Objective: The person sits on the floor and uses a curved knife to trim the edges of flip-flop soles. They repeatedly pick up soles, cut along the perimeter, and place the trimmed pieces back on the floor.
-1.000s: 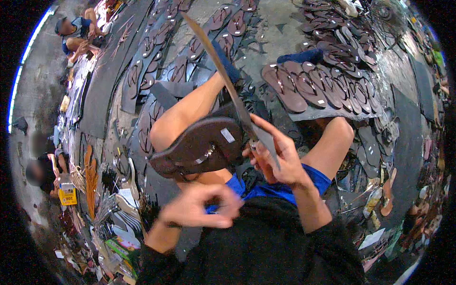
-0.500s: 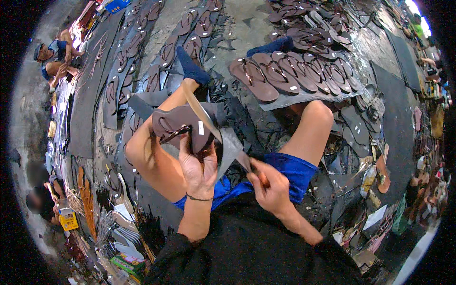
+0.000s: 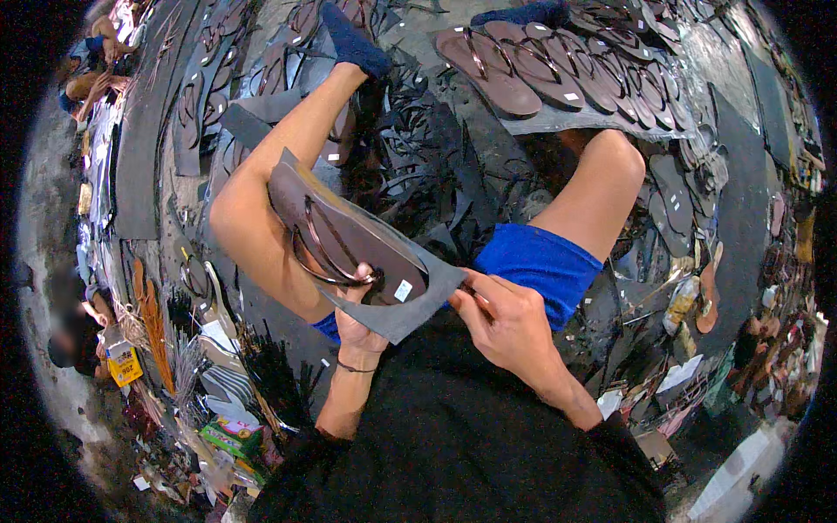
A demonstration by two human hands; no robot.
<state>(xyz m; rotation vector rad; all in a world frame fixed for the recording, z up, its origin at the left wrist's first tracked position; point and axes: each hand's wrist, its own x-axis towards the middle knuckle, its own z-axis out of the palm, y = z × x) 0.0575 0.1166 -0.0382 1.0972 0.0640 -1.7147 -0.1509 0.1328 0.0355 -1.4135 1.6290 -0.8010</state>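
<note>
My left hand [image 3: 359, 329] is closed round a brown flip-flop [image 3: 362, 235], its thumb beside the dark, shiny strap near a small white label. The flip-flop is tilted over my bent left leg. A grey rubber sheet [image 3: 417, 315] with a rough outer edge runs along its right side and round its near end. At the sheet's right corner, the fingertips of my right hand [image 3: 510, 322] pinch the rubber. No knife shows in this hand, though part of the palm is hidden.
Finished-looking brown flip-flops [image 3: 499, 78] lie in a row on a grey sheet beyond my right knee. More footwear lies in rows at the far left. Dark rubber scraps [image 3: 418, 157] cover the ground between my legs. Another person [image 3: 98, 65] sits at the far left edge.
The wooden-handled knife in my right hand is out of sight; that hand now pinches the sheet. My left hand has turned and lowered the flip-flop. The view has shifted downward.
</note>
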